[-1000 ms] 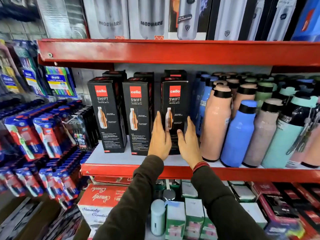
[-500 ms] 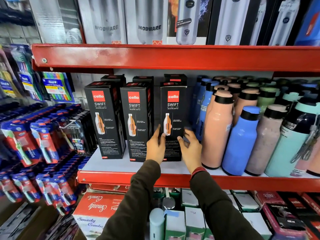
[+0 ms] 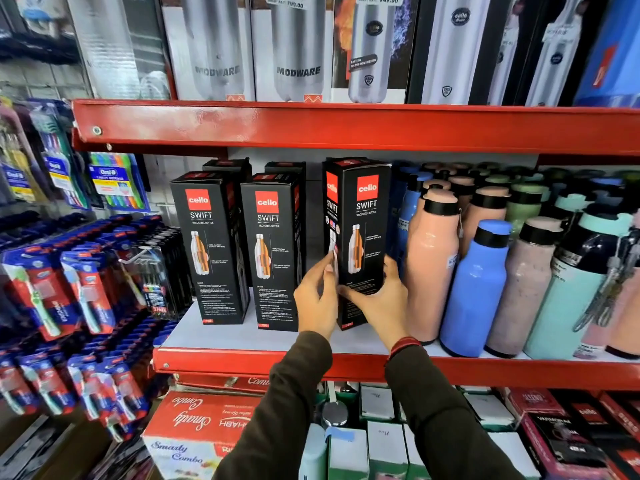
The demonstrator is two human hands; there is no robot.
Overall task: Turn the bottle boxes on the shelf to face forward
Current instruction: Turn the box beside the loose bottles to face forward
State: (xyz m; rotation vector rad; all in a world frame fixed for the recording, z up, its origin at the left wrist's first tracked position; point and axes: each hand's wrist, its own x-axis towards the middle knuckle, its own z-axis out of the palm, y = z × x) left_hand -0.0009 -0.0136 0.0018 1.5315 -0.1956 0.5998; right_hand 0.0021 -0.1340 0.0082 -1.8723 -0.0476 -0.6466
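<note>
Three black Cello Swift bottle boxes stand in a front row on the white shelf board. The left box and the middle box show their fronts. The right box is turned at an angle, so a corner points at me and both its front and left side show. My left hand grips its left side low down. My right hand wraps its front and right side. More black boxes stand behind the row.
Loose pink, blue and mint bottles crowd the shelf right beside the held box. A red shelf beam runs above, with tall steel-bottle boxes on it. Toothbrush packs hang at left. Cartons fill the shelf below.
Both hands went from resting flat at the right box's base to gripping it. The box has been rotated so its corner faces out and has shifted slightly right, closer to me.
</note>
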